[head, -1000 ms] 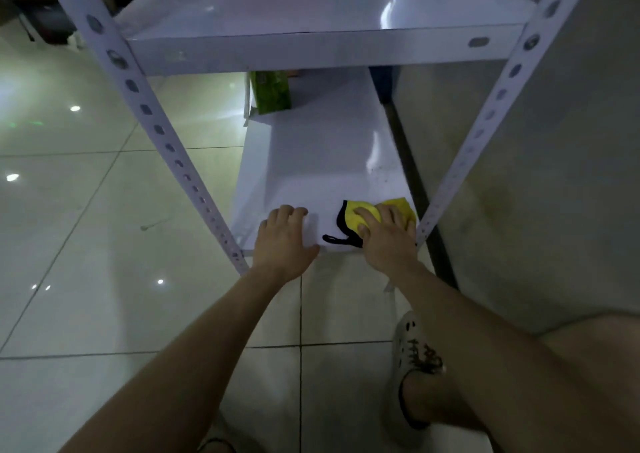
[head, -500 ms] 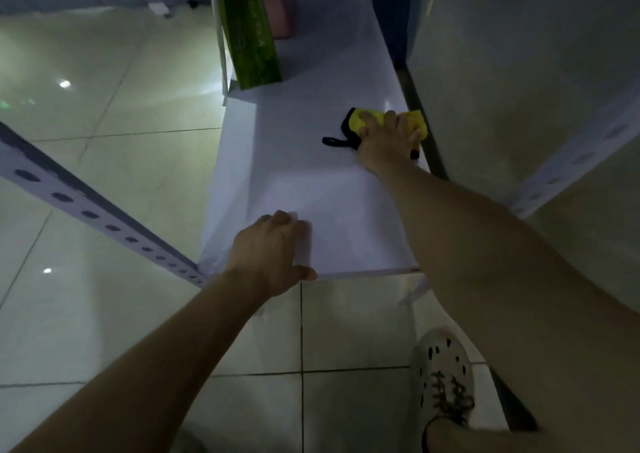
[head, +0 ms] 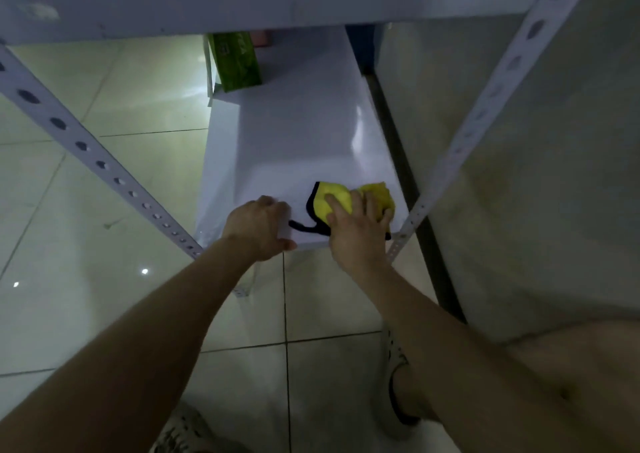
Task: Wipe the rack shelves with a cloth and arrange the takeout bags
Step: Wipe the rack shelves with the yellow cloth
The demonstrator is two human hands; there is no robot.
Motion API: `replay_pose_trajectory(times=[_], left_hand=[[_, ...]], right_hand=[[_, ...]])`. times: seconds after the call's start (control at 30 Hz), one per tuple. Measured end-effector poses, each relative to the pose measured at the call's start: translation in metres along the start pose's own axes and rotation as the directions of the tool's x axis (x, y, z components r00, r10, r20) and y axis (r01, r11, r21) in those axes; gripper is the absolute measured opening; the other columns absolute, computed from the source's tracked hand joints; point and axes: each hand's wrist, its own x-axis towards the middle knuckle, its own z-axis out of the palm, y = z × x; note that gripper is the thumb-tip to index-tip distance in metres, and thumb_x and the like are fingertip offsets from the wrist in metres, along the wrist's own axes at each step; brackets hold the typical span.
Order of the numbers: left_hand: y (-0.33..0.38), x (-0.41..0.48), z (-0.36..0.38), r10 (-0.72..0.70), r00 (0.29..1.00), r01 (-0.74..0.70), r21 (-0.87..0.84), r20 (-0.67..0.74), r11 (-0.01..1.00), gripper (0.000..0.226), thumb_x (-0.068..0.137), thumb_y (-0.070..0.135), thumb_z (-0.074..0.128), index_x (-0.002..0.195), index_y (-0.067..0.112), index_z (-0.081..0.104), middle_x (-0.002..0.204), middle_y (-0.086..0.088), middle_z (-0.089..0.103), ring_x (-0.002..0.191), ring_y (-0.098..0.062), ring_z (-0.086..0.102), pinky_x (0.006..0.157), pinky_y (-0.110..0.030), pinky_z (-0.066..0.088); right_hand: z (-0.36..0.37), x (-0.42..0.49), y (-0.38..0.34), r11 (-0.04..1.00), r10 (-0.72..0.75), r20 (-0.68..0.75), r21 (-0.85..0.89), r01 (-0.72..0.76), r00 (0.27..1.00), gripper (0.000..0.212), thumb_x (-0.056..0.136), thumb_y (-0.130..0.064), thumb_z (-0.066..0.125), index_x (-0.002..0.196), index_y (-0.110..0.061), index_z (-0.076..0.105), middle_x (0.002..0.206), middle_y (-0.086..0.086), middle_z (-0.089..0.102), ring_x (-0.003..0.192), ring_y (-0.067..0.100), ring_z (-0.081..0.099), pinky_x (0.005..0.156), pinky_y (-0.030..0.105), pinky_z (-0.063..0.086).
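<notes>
Cloth lies flat under your right hand, fingers spread, so press evenly along the shelf while your left hand clenches its edge.

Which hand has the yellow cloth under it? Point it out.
The right hand: it presses the yellow cloth flat on the lower shelf. The left hand only grips the shelf's front edge, no cloth.

The scene is dimly lit; glare is seen on the glossy white metal shelf beyond the fingers, and edges are bowed.
</notes>
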Motion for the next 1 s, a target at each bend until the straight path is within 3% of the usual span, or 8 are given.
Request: replay_pose_trajectory(times=[0.13,0.33,0.43,0.6,0.83,1.0], left_hand=[[0.0,0.001,0.001,-0.013,1.0,0.013,0.001,0.005,1.0,0.089,0.087,0.069,0.076,0.157,0.024,0.046,0.16,-0.006,0.048,0.14,-0.031,0.054,0.111,-0.048,0.051],[-0.002,0.003,0.008,-0.009,1.0,0.008,-0.036,-0.019,0.999,0.086,0.087,0.065,0.077,0.156,0.025,0.046,0.157,-0.003,0.048,0.137,-0.029,0.056,0.107,-0.044,0.053],[-0.005,0.007,0.015,0.0,0.999,-0.002,-0.047,-0.045,0.999,0.079,0.089,0.06,0.078,0.151,0.024,0.047,0.153,-0.004,0.049,0.135,-0.028,0.055,0.105,-0.045,0.054],[-0.007,0.012,0.022,0.024,0.994,-0.027,-0.031,-0.102,0.999,0.077,0.088,0.058,0.079,0.149,0.024,0.047,0.149,-0.003,0.05,0.131,-0.025,0.055,0.1,-0.043,0.055],[-0.011,0.017,0.024,0.043,0.997,-0.044,-0.015,-0.06,0.999,0.077,0.087,0.061,0.079,0.147,0.022,0.051,0.144,-0.008,0.054,0.126,-0.03,0.058,0.096,-0.044,0.056],[-0.014,-0.007,0.018,0.045,0.999,-0.045,-0.077,-0.003,0.996,0.087,0.096,0.061,0.069,0.167,0.027,0.032,0.169,-0.009,0.037,0.153,-0.029,0.039,0.117,-0.044,0.045]], right_hand=[[-0.003,-0.008,0.011,1.0,-0.009,0.046,-0.011,0.009,0.999,0.044,0.108,-0.04,0.043,0.151,-0.042,0.05,0.15,0.004,0.047,0.141,0.035,0.038,0.114,0.061,0.026],[0.009,0.13,-0.008,0.993,0.116,0.184,-0.005,-0.117,0.976,0.053,0.106,-0.037,0.042,0.158,-0.047,0.034,0.159,0.01,0.032,0.146,0.038,0.027,0.115,0.067,0.018],[0.018,0.207,-0.031,0.996,0.085,0.221,-0.047,-0.077,0.972,0.061,0.104,-0.03,0.043,0.16,-0.046,0.026,0.164,0.012,0.023,0.151,0.039,0.019,0.115,0.071,0.015],[0.04,0.27,-0.068,0.997,-0.073,0.209,0.007,0.073,0.975,0.049,0.112,-0.041,0.028,0.16,-0.047,0.031,0.166,0.011,0.025,0.153,0.037,0.018,0.118,0.069,0.013],[0.038,0.193,-0.049,0.982,-0.187,0.177,0.048,0.181,0.966,0.048,0.112,-0.04,0.032,0.159,-0.044,0.038,0.162,0.006,0.034,0.149,0.032,0.027,0.12,0.066,0.017],[0.023,0.062,-0.021,0.968,-0.251,0.071,0.041,0.248,0.965,0.045,0.108,-0.044,0.041,0.151,-0.044,0.053,0.155,0.003,0.046,0.143,0.03,0.038,0.114,0.063,0.027]])
